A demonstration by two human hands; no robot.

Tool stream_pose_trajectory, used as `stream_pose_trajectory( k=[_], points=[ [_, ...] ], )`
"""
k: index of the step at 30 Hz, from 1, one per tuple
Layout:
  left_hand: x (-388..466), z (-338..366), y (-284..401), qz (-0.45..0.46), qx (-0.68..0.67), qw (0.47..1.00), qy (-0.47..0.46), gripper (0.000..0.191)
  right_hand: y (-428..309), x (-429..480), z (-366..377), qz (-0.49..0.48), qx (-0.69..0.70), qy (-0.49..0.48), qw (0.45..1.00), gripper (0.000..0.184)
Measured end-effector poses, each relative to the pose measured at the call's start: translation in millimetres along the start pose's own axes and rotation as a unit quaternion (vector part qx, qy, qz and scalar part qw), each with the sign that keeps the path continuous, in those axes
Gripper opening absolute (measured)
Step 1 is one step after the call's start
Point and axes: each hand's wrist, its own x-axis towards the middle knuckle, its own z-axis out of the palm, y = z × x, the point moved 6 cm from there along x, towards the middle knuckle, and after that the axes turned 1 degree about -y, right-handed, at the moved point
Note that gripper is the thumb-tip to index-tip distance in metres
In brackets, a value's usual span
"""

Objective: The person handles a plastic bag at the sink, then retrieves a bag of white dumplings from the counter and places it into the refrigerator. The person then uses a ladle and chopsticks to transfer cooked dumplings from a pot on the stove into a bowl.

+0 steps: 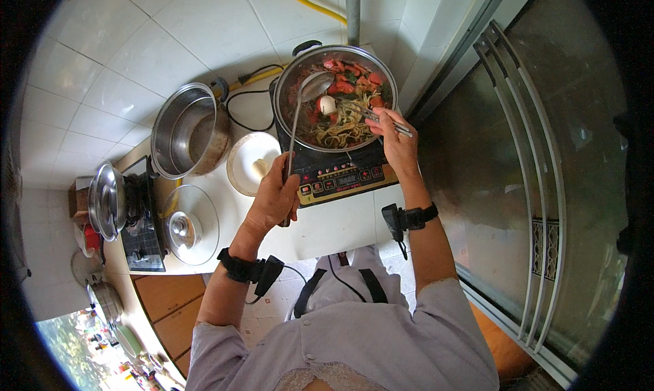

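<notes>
My left hand point(276, 192) is closed around the handle of a metal ladle point(317, 86), whose bowl rests over the food at the left inside a steel pot point(276, 116). My right hand point(398, 141) holds a pair of metal chopsticks point(391, 123), their tips among noodles point(341, 130) at the pot's right side. Red pieces point(343, 87) and dark greens lie in the back of the pot, and a white round piece, perhaps an egg point(327, 105), sits near the middle. The pot stands on an induction cooker point(342, 179) with a lit control panel.
Left of the cooker are a white bowl point(240, 158) with a pale piece in it, a large empty steel pot point(176, 130) and a glass lid point(207, 237). A second cooker point(148, 237) and a steel pan point(106, 202) stand farther left. A glass sliding door point(490, 186) borders the right.
</notes>
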Motion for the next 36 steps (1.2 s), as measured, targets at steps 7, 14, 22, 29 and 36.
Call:
stream_pose_trajectory(
  k=[7,14,22,29,36],
  points=[
    [-7.9,5.8,1.9,0.000,0.034,0.999,-0.013,0.046,8.0,-0.4,9.4,0.014,-0.003,-0.001,1.000,0.035],
    [-9.9,8.7,-0.5,-0.010,0.055,0.998,-0.015,0.046,0.3,-12.7,12.5,0.056,-0.058,-0.010,0.997,0.035],
    [-11.3,2.3,-2.4,-0.024,0.069,0.997,-0.003,0.046,-9.8,-20.8,15.3,0.050,-0.081,-0.019,0.995,0.035],
    [-18.3,-2.7,-4.4,-0.036,0.046,0.998,0.015,0.046,-11.9,-27.8,34.4,-0.032,-0.085,-0.080,0.993,0.030],
    [-21.0,2.4,0.9,-0.002,0.041,0.999,0.011,0.044,-18.9,-36.1,30.5,-0.027,-0.060,-0.045,0.997,0.030]
  ],
)
